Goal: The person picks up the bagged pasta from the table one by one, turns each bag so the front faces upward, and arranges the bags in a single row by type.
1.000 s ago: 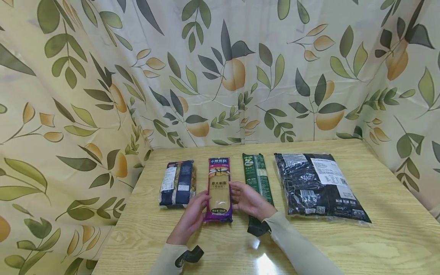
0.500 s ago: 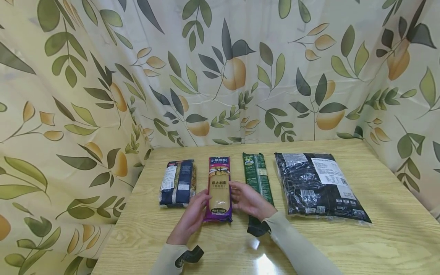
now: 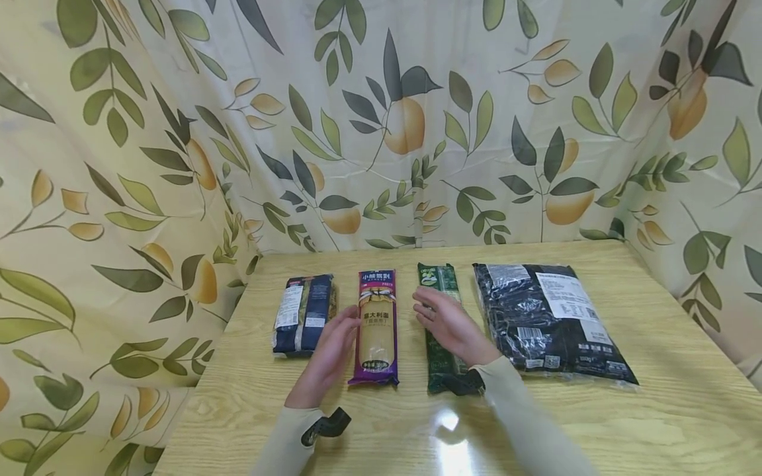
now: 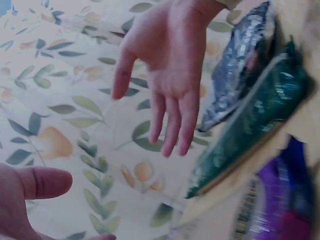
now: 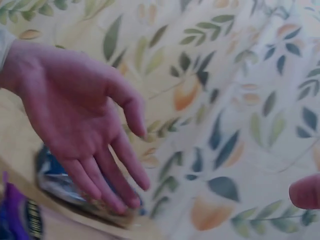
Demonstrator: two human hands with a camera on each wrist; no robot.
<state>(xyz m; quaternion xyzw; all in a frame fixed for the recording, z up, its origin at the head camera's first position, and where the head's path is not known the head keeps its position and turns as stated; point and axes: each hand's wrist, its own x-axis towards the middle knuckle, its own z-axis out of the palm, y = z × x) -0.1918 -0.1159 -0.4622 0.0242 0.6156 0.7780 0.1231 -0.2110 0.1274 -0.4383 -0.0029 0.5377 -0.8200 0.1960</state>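
Observation:
A long purple pasta packet [image 3: 378,328] lies flat on the table, its clear window showing yellow pasta. My left hand [image 3: 331,350] is at its left side, palm inward, fingers relaxed and holding nothing. To the right, over a narrow green packet [image 3: 441,360], is my right hand [image 3: 450,324], which covers that packet's middle in the head view. The left wrist view shows the right hand [image 4: 170,70] with its fingers extended and the palm bare. In the right wrist view the left hand [image 5: 80,110] likewise has loose, straight fingers.
A navy packet [image 3: 304,314] with a white label lies left of the left hand. A large black plastic bag [image 3: 553,320] with white labels lies on the right. The wooden table [image 3: 673,317] meets a leaf-and-fruit patterned curtain [image 3: 381,119] at its back and sides.
My right hand has left the purple pasta packet's right side and shifted right, over the green packet. The left hand has opened slightly at the packet's left edge. The packets stay in place.

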